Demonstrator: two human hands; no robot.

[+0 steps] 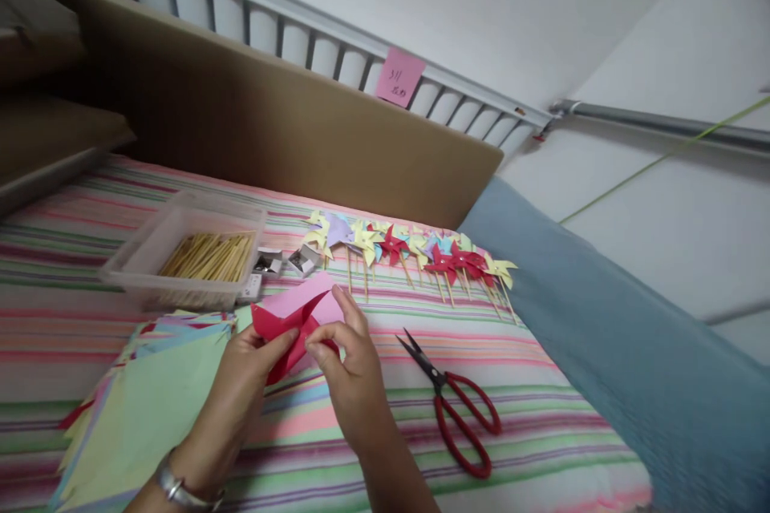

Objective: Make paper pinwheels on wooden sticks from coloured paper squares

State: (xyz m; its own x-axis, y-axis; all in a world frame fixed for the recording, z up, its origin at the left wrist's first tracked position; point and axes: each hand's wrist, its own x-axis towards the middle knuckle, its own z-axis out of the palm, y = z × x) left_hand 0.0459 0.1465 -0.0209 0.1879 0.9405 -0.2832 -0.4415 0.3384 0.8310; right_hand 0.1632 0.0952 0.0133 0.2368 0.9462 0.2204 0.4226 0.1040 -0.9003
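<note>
Between my two hands is a red paper pinwheel (277, 326), its corners partly folded toward the middle. My left hand (256, 357) grips its left side, thumb pressed near the centre. With thumb and index finger, my right hand (346, 349) pinches at the pinwheel's right part. Whether a small pin sits in that pinch is too small to tell. Pink paper (325, 300) shows behind the red sheet. To the left of my hands lies a fanned stack of coloured paper (162, 393). Red-handled scissors (442, 385) rest to the right, blades slightly apart.
A clear plastic box (144, 256) holds many wooden sticks (210, 256). Beside it stand small open boxes (304, 259) of dark bits. Finished pinwheels on sticks (394, 244) lie in a row at the back. Behind them rises a cardboard panel (289, 128) before a radiator (265, 28).
</note>
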